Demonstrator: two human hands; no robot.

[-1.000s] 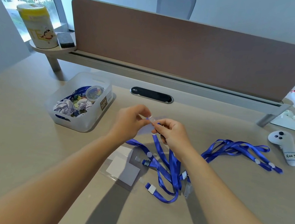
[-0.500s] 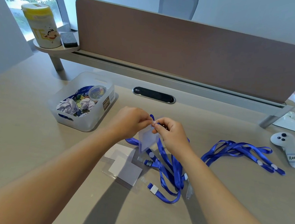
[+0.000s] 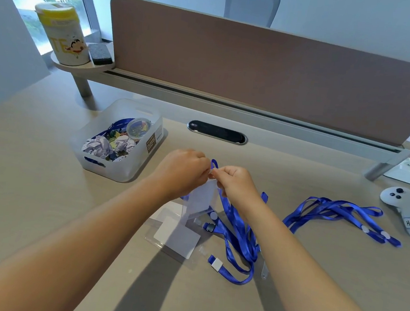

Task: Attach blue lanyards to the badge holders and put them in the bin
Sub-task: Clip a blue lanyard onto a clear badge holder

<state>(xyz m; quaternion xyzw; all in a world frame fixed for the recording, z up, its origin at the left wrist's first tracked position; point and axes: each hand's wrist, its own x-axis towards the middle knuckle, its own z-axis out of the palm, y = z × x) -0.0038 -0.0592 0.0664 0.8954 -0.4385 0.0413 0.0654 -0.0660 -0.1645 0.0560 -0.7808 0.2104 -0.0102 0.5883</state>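
Observation:
My left hand [image 3: 185,171] and my right hand [image 3: 236,183] meet above the desk, both pinching the top edge of a clear badge holder [image 3: 201,199] that hangs down between them. A blue lanyard [image 3: 236,222] loops up to my right fingers and trails down over the desk under my right forearm. More clear badge holders [image 3: 174,234] with white cards lie flat below my hands. A second bunch of blue lanyards [image 3: 338,211] lies to the right. The translucent bin [image 3: 133,169] stands at the left, holding crumpled paper, a blue lanyard and a small round tub.
A white hand controller [image 3: 402,207] lies at the far right. A brown divider panel [image 3: 268,71] runs along the back of the desk, with a cable slot [image 3: 217,132] in front of it. A yellow-lidded canister [image 3: 63,33] stands on a small shelf at back left.
The badge holder has swung from flat between my fingers to hanging upright below them. My hands stay together, and the view has shifted slightly.

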